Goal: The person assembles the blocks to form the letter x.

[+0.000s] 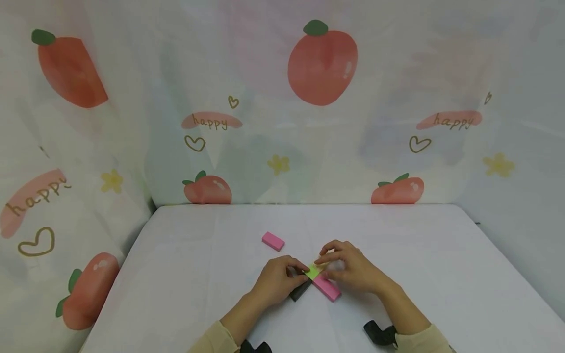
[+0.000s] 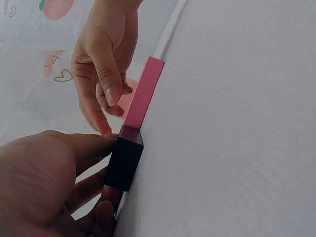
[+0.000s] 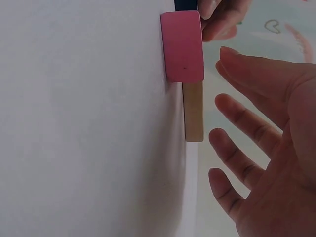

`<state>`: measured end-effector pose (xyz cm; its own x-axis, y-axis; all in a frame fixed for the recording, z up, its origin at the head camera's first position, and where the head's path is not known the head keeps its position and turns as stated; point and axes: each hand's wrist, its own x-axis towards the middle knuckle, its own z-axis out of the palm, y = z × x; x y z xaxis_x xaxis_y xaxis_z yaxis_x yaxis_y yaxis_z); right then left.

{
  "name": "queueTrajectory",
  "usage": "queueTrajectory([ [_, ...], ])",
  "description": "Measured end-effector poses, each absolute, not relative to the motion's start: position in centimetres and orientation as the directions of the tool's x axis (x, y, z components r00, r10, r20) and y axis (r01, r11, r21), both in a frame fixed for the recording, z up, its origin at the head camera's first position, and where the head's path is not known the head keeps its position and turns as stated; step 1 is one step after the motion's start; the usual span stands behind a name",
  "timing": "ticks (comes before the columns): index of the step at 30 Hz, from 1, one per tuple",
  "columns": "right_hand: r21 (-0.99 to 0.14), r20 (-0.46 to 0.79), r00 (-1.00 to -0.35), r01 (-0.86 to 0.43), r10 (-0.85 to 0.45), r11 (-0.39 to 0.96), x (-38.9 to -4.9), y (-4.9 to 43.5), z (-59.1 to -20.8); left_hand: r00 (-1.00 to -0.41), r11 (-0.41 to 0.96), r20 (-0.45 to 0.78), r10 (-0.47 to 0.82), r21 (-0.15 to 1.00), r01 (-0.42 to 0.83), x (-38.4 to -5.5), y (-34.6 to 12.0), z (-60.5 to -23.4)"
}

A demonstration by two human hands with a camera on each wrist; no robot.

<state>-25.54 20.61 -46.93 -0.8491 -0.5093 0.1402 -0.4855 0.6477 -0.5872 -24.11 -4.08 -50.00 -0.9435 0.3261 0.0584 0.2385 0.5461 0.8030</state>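
In the head view, a bright green block point(image 1: 313, 271) with a square top sits where several blocks meet. My left hand point(image 1: 274, 280) pinches its near-left corner between thumb and forefinger. A black block point(image 1: 301, 291) extends below that hand, and a pink block point(image 1: 327, 288) runs toward lower right. A wood-coloured block point(image 3: 193, 111) extends behind the pink one in the right wrist view. My right hand point(image 1: 353, 267) hovers beside the blocks; the right wrist view shows its fingers point(image 3: 242, 118) spread and apart from them. The left palm hides part of the arrangement.
Another pink block point(image 1: 273, 241) lies alone farther back on the white-covered table point(image 1: 198, 274). A printed curtain point(image 1: 260, 73) rises behind the table's back edge. Black wrist gear point(image 1: 380, 333) shows by the right sleeve.
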Motion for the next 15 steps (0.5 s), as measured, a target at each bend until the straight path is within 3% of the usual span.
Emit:
queueTrajectory([
  [15,-0.561,0.109,-0.821,-0.516,-0.561,0.647,-24.65,20.54,-47.45,-0.940,0.547,0.066,0.334,0.799,0.250,-24.20,-4.24,-50.02],
])
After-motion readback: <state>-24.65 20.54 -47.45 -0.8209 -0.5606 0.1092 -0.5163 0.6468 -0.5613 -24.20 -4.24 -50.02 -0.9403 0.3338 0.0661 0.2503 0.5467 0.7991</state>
